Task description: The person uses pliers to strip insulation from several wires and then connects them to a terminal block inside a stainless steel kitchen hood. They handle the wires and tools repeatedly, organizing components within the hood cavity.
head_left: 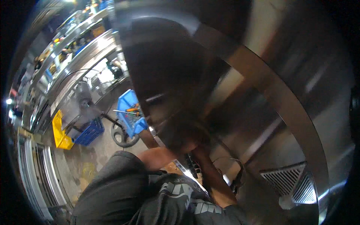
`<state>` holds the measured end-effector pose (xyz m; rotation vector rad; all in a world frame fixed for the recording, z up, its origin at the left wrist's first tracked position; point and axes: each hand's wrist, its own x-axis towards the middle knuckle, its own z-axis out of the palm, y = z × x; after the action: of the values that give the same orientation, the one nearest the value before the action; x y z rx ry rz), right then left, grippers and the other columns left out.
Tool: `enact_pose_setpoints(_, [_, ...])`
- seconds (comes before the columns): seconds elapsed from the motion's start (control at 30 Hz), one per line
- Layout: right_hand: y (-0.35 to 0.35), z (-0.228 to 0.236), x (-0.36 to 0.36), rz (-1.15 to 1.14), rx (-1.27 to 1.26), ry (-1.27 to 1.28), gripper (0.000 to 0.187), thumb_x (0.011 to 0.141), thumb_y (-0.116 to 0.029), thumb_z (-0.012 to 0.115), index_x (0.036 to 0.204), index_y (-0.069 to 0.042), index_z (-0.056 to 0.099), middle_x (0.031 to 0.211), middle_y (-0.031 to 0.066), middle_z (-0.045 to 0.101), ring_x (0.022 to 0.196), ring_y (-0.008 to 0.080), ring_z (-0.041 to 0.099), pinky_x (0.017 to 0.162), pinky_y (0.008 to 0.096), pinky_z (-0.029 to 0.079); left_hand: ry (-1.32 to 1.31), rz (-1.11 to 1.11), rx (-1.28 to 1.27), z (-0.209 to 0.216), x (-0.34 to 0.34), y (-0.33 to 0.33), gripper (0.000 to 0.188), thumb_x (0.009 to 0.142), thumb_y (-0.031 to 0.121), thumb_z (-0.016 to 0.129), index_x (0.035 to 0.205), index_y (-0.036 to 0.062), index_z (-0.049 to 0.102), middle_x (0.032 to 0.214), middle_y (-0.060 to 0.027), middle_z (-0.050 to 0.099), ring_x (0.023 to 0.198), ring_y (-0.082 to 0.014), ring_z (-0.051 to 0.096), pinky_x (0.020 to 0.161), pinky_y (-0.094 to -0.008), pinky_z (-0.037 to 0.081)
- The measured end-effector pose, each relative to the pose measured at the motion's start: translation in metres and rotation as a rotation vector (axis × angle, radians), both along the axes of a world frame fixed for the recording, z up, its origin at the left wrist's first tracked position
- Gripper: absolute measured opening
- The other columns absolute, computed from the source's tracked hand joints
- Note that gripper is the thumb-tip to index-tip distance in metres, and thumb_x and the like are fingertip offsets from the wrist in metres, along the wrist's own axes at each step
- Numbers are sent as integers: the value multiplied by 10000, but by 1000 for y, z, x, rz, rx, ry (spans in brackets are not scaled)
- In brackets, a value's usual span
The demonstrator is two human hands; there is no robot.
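Observation:
A large brown-grey sheet-metal housing (pixel 285 108) with a curved band along its edge fills the middle and right. Both my forearms reach over its near metal edge into the dark inside. My left hand (pixel 185 145) is smeared and in shadow, close to my right hand (pixel 198 150). The fingers of both are lost in the dark, so I cannot make out what they touch. To the right of my right forearm, a thin looped cable (pixel 240 163) hangs inside the housing.
A light blue bin (pixel 129 99) with screwdrivers and small parts stands left of the housing, above a black wheel (pixel 122 137). Farther left are a fan (pixel 84 100), a yellow crate (pixel 62 133) and a dark blue crate (pixel 90 132). Slotted vents (pixel 287 178) sit at lower right.

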<state>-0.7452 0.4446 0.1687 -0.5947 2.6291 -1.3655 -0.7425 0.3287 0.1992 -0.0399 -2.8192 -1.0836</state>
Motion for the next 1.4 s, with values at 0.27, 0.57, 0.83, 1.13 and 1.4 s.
enact_pose_setpoints(0.27, [2,44,-5,53,-106,2,586,808,-392,679,1280,-69,548,1264,153,586,1179,297,551,972,391,434,23,130,86,5,5,9,261,919,148,462,1013,7,661,1055,-232,638,959,-368,621,884,-444,481])
enact_pose_setpoints(0.57, [15,29,-34,106,-52,188,437,851,-328,644,1189,-54,599,1142,176,642,1069,305,615,903,409,478,351,304,212,36,1,13,293,914,217,503,1002,-15,659,969,-246,648,940,-402,622,810,-470,486])
enact_pose_setpoints(0.83, [-31,203,2,273,28,495,648,687,-198,752,1262,-18,512,1088,213,621,993,403,599,841,451,493,93,443,857,164,31,-19,321,942,223,473,1119,-9,607,1079,-198,631,990,-321,595,884,-416,450])
enact_pose_setpoints(1.13, [-87,255,100,138,499,135,698,709,-135,712,1337,21,449,1145,271,592,1051,448,570,908,465,464,-135,449,1152,167,109,-70,321,895,198,490,1022,-68,617,976,-241,647,910,-313,609,823,-386,459])
enact_pose_setpoints(1.4, [-150,199,169,178,441,170,749,708,-151,705,1377,-10,401,1184,229,553,1019,411,591,858,449,505,-343,475,1442,127,183,-140,232,961,193,475,1041,33,624,945,-56,619,873,-150,577,767,-311,464])
